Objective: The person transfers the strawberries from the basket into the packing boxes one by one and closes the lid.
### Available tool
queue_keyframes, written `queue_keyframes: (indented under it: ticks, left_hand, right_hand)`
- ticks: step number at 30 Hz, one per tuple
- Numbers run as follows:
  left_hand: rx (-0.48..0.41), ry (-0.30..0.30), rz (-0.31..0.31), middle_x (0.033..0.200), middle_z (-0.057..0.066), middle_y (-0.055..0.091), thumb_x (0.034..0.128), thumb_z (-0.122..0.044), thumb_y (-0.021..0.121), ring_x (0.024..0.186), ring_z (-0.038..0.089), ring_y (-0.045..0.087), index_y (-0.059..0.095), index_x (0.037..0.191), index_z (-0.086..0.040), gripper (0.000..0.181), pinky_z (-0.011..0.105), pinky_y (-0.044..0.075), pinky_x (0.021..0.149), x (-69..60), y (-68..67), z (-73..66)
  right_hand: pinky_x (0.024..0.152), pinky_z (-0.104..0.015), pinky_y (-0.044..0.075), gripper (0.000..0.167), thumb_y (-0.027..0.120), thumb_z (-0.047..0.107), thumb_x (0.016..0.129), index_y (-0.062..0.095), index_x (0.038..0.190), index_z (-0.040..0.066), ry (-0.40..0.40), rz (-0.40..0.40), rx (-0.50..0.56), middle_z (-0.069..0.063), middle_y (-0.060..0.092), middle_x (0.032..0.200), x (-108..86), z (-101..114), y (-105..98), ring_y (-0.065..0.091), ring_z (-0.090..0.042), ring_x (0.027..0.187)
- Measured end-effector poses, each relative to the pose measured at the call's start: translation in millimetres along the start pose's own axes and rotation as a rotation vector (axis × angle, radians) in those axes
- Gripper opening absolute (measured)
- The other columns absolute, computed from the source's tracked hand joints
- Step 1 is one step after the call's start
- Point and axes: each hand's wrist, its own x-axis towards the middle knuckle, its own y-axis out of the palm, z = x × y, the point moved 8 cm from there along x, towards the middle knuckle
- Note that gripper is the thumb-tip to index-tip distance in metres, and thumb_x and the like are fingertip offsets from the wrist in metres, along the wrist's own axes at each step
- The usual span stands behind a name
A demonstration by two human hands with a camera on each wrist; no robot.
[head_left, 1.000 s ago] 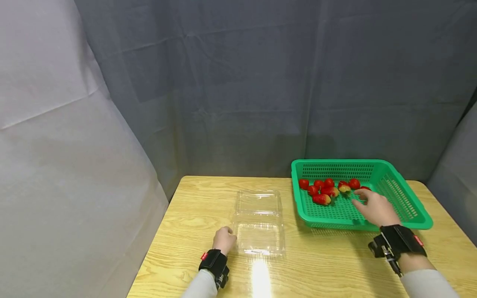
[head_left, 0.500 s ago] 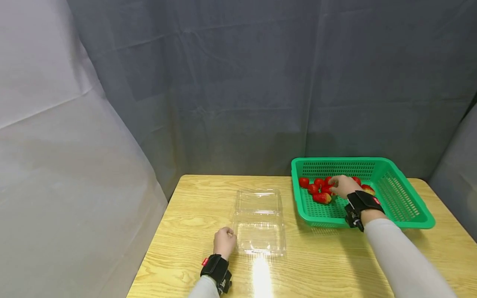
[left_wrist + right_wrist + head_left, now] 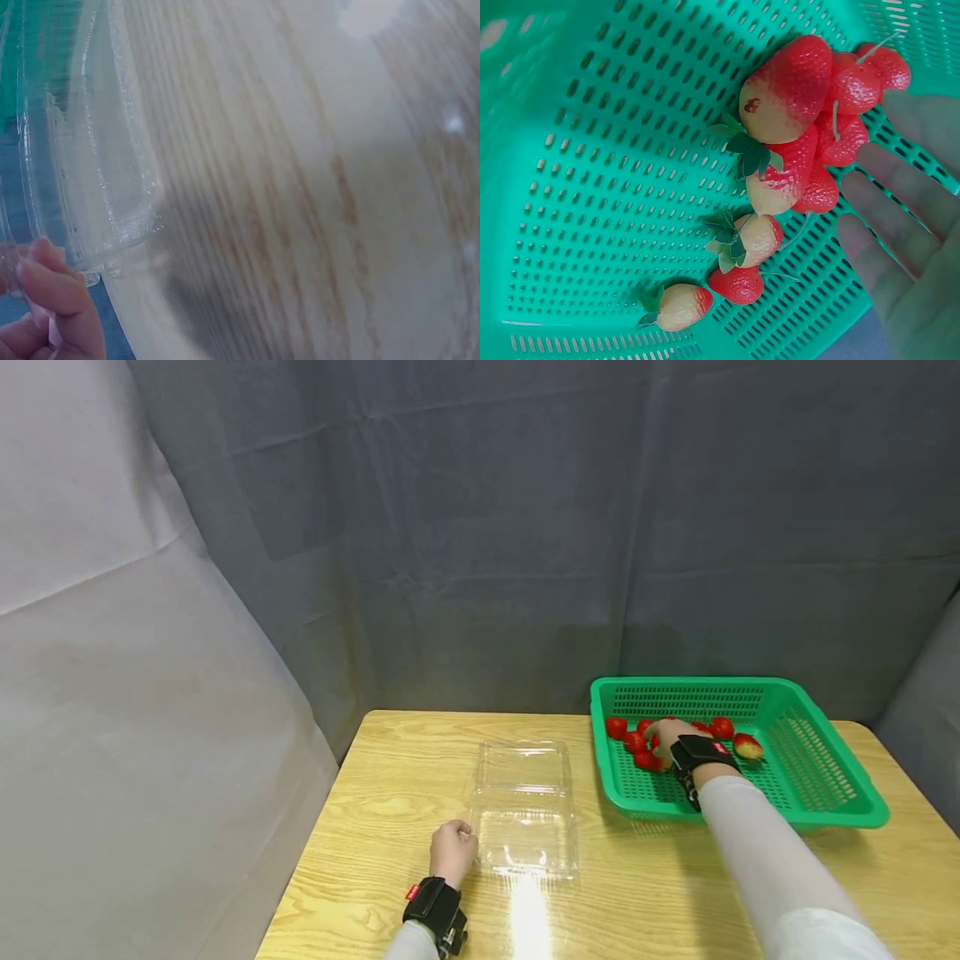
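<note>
A clear plastic clamshell box (image 3: 525,843) lies unfolded on the wooden table. My left hand (image 3: 453,852) pinches its near left edge between thumb and fingers; the left wrist view shows these fingertips (image 3: 52,289) at the rim. Inside the green basket (image 3: 847,817), my right hand (image 3: 670,737) reaches over the fruit with its fingers extended and apart. The right wrist view shows strawberries with pale tops and green leaves (image 3: 787,90), beside small red cherry-like fruits with thin stems (image 3: 855,88). The fingers lie close to those stemmed fruits; whether they touch is unclear. Nothing is held there.
A grey cloth (image 3: 480,527) hangs behind the table, and a pale cloth (image 3: 150,735) hangs at the left. The basket has raised slotted walls. Bare table (image 3: 630,893) stretches in front of the box and basket.
My right hand has moved left across the basket from its right half to the fruit cluster. A strawberry at the right has shifted slightly. My left hand stays at the box's edge.
</note>
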Motion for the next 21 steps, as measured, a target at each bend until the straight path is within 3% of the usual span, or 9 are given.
queue_keyframes:
  ticks: [8, 16, 21]
  left_hand:
    - [0.002, 0.000, -0.009, 0.055, 0.001, 0.050, 0.0758, 0.003, 0.057, 0.047, 0.011, 0.043, 0.062, 0.079, 0.003, 0.006, 0.023, 0.036, 0.040, -2.8, -2.4, 1.1]
    - [-0.005, -0.009, 0.010, 0.056, 0.002, 0.052, 0.0760, 0.002, 0.058, 0.047, 0.011, 0.044, 0.063, 0.082, 0.004, 0.008, 0.024, 0.036, 0.041, -7.2, -0.4, 2.0]
    - [-0.013, 0.009, -0.005, 0.053, 0.000, 0.048, 0.0741, 0.003, 0.058, 0.044, 0.010, 0.042, 0.063, 0.078, 0.002, 0.006, 0.023, 0.035, 0.039, -8.0, 1.5, 3.1]
  right_hand:
    - [0.073, -0.042, 0.052, 0.038, 0.058, -0.003, 0.084, 0.051, 0.121, -0.008, -0.018, 0.040, 0.009, -0.031, 0.050, 0.118, -0.2, 7.1, 5.6, 0.051, -0.043, 0.101]
    - [0.064, -0.034, 0.050, 0.040, 0.058, -0.005, 0.081, 0.053, 0.121, -0.005, 0.078, 0.084, 0.046, -0.032, 0.047, 0.120, 22.2, -30.6, 30.1, 0.050, -0.039, 0.098]
    - [0.059, -0.030, 0.047, 0.039, 0.058, -0.008, 0.080, 0.054, 0.119, -0.005, 0.076, 0.073, 0.060, -0.032, 0.047, 0.119, 34.9, -50.0, 45.9, 0.049, -0.037, 0.094]
